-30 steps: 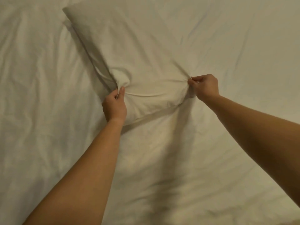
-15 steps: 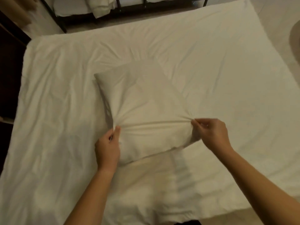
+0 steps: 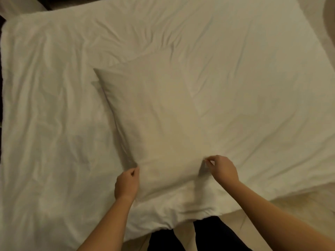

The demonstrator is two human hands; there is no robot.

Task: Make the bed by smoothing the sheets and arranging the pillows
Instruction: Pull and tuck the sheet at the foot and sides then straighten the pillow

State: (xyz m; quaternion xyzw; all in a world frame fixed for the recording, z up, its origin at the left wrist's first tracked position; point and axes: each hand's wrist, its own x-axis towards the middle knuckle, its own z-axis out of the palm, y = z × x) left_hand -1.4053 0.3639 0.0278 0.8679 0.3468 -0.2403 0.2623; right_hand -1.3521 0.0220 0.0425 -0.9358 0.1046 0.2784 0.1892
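A wrinkled white sheet [image 3: 54, 115] covered the bed. At lower centre, the left hand [image 3: 126, 183] pinched the pillow [image 3: 159, 120] by its near left corner; the right hand [image 3: 223, 168] pinched its near right corner.

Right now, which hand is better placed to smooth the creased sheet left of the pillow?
The left hand. It grips the pillow at its left corner, beside the creased sheet; the right hand pinches the other corner and would likely need to cross the pillow.
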